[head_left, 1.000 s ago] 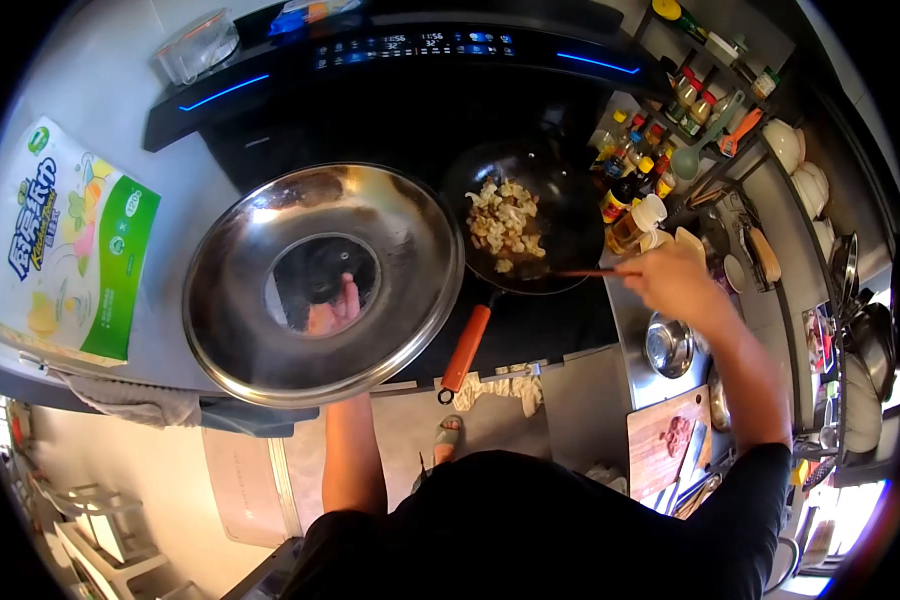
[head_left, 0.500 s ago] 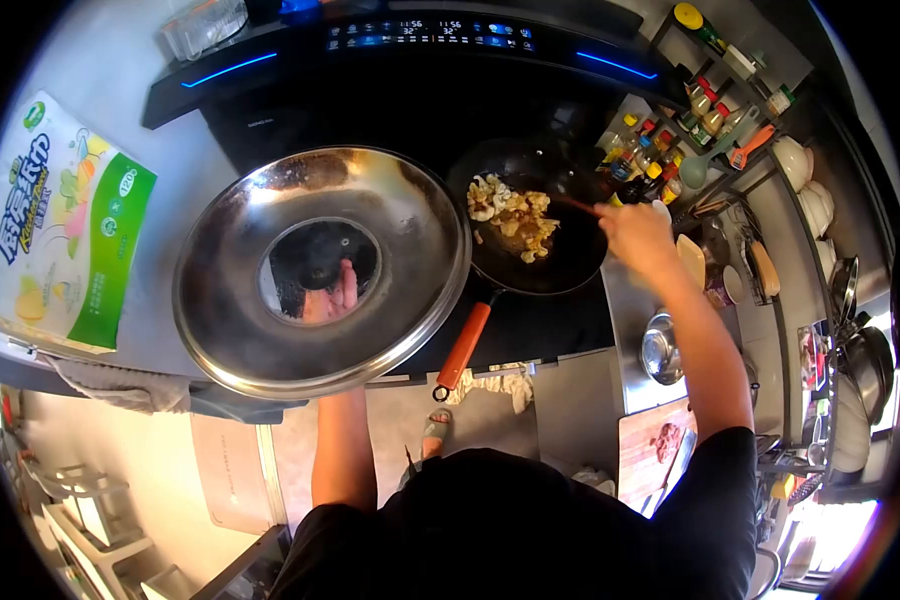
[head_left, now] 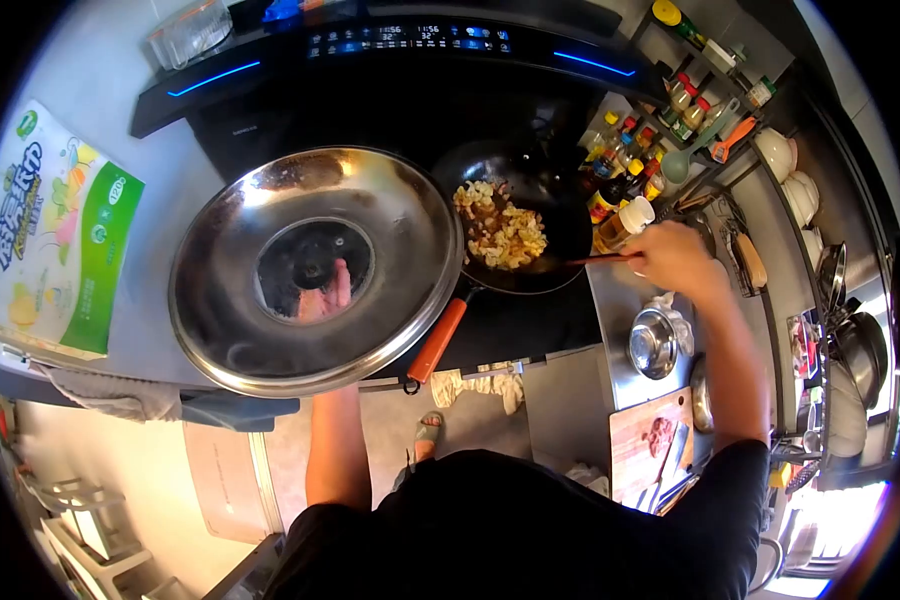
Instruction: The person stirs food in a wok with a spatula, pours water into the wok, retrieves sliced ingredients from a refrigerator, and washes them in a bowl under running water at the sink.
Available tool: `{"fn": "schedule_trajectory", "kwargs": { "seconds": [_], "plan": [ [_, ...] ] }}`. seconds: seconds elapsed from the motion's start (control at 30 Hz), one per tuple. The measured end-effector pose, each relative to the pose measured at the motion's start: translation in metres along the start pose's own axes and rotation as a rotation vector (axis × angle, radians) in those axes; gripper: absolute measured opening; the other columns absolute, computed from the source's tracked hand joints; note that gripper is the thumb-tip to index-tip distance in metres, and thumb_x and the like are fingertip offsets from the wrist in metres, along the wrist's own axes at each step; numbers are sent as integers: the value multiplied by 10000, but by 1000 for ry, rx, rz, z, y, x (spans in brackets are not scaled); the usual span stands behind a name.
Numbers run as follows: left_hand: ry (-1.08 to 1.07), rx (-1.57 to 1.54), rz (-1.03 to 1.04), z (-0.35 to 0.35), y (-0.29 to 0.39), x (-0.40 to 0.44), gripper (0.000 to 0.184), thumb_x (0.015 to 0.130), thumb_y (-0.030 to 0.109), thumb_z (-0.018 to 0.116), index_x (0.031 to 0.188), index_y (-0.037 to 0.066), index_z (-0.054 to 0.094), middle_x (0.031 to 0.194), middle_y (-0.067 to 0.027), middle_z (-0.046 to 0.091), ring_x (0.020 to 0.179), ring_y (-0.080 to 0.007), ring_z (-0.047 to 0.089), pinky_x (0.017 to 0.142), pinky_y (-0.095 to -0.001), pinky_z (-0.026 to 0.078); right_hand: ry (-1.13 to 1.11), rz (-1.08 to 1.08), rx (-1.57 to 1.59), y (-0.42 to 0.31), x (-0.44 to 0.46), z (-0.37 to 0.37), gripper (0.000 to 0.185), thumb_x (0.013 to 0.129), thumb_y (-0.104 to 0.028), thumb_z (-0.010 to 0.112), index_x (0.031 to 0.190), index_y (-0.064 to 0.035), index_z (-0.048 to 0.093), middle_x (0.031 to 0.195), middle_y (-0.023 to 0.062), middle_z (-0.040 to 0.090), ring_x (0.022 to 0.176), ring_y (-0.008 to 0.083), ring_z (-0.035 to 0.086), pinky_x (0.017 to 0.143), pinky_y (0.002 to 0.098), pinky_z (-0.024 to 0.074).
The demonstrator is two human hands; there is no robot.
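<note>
A large steel pot lid (head_left: 220, 270) with a round glass centre is held up left of the wok. Through the glass I see pink fingers of my left hand (head_left: 327, 292) curled behind it, near a dark knob. My right hand (head_left: 673, 258) is closed round the brown handle of a spatula (head_left: 602, 258), whose far end dips into the wok (head_left: 570, 215). Pale and browned chopped food (head_left: 515, 235) lies in the wok's left half. An orange wok handle (head_left: 438, 340) points toward me, close to the lid's rim.
A range hood (head_left: 410, 60) spans the back. Sauce bottles (head_left: 610, 190) crowd the right of the stove. Steel bowls (head_left: 653, 342) and a cutting board (head_left: 635, 425) with meat and a knife sit at right. A paper-towel pack (head_left: 110, 240) lies left.
My right hand has moved right and down with the spatula, and its handle now lies lower across the wok's rim. The food has spread out and shifted. The lid is nearly still.
</note>
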State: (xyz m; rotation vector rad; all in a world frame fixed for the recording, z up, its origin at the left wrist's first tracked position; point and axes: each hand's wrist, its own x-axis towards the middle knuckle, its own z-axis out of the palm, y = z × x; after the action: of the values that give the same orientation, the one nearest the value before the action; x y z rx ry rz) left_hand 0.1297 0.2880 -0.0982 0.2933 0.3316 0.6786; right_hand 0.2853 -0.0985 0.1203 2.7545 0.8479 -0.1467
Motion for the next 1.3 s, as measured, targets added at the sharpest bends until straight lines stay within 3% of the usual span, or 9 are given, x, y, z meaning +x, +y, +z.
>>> {"fn": "schedule_trajectory", "kwargs": {
  "seconds": [0.1, 0.2, 0.47, 0.57, 0.93, 1.03, 1.13, 1.23, 1.3],
  "plan": [
    [-40, 11, 16, -9, -2, 5, 369, 973, 241, 644, 1235, -15, 598, 1202, -126, 655, 1109, -233, 621, 1047, -370, 532, 171, 59, 111, -9, 36, 49, 203, 842, -229, 666, 1001, -169, 776, 921, 117, 730, 908, 325, 689, 807, 445, 541],
    [-51, -6, 16, -13, 0, 6, 403, 1018, 133, 522, 1387, -15, 452, 1414, -173, 494, 1298, -311, 494, 1104, -426, 483, 215, 94, 111, 5, 48, 44, 203, 856, -245, 662, 1013, -180, 773, 905, 112, 729, 911, 317, 687, 811, 437, 541],
    [39, -55, 24, -10, 7, 3, 383, 1013, 117, 516, 1367, -19, 462, 1390, -184, 501, 1290, -316, 498, 1095, -410, 496, 29, 187, -72, 73, 54, 30, 225, 769, -238, 737, 981, -176, 776, 876, 112, 722, 914, 321, 670, 802, 438, 533],
    [-44, -68, 41, -34, 9, 6, 372, 1010, 113, 518, 1349, -31, 468, 1381, -190, 498, 1285, -321, 498, 1094, -397, 501, 28, 102, 260, 80, 89, 73, 227, 780, -247, 739, 993, -175, 770, 883, 124, 721, 917, 332, 672, 812, 441, 532],
    [-129, -152, 26, -47, 12, 20, 397, 1033, 149, 477, 1380, -40, 443, 1409, -183, 477, 1294, -293, 488, 1145, -405, 446, 304, 3, -107, 41, 121, 17, 236, 788, -137, 680, 1002, -200, 756, 894, 123, 717, 906, 324, 692, 782, 445, 554],
    [-411, -321, -94, -81, 10, 42, 417, 1041, 116, 453, 1435, -16, 416, 1454, -208, 458, 1327, -417, 451, 1139, -499, 444, 315, -70, -95, 4, 127, 36, 232, 802, -95, 624, 990, -160, 745, 882, 132, 715, 885, 324, 698, 760, 434, 558],
    [-81, -19, 39, -30, 10, 8, 386, 1045, 141, 456, 1378, -53, 452, 1422, -172, 482, 1289, -239, 505, 1120, -343, 471, 312, -225, -191, -22, 93, 56, 168, 816, -88, 588, 934, -88, 707, 882, 119, 705, 826, 307, 705, 709, 408, 557],
    [-108, 31, 53, -16, 10, 3, 392, 1041, 150, 477, 1375, -54, 457, 1397, -177, 508, 1274, -233, 523, 1097, -336, 494, 319, -189, -216, -17, 46, 39, 179, 806, -95, 598, 945, -84, 711, 895, 113, 705, 822, 309, 705, 692, 406, 557],
    [-103, -15, 36, -25, 8, 10, 393, 1043, 147, 480, 1387, -42, 455, 1403, -193, 509, 1282, -308, 515, 1121, -400, 474, 231, -83, -230, 3, 22, 17, 177, 786, -132, 628, 924, -85, 729, 830, 99, 709, 817, 289, 707, 700, 425, 560]
  ]
}}
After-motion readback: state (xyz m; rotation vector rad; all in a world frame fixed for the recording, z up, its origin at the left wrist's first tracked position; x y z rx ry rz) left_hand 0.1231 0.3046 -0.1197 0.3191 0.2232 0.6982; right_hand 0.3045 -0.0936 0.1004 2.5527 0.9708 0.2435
